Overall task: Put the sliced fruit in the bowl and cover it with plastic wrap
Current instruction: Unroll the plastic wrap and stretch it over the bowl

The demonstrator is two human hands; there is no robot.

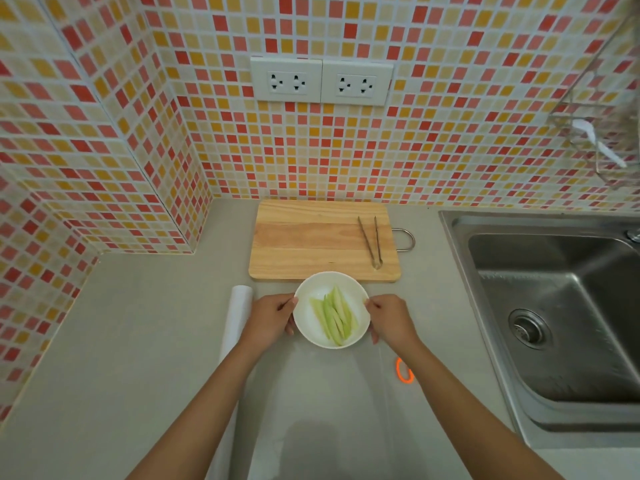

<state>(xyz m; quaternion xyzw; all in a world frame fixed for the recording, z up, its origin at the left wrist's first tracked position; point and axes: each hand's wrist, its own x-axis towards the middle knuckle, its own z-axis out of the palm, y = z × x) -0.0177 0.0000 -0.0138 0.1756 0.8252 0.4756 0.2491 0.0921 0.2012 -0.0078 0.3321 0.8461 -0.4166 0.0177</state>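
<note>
A white bowl stands on the grey counter just in front of the cutting board, with several pale green fruit slices lying in it. My left hand grips the bowl's left rim and my right hand grips its right rim. A roll of plastic wrap lies to the left of the bowl, partly under my left forearm. A clear sheet of wrap is pulled out flat across the counter below the bowl, between my arms.
A wooden cutting board lies behind the bowl with metal tongs on its right side. A steel sink fills the right. An orange ring-shaped object lies by my right forearm. Tiled walls close in at the back and left.
</note>
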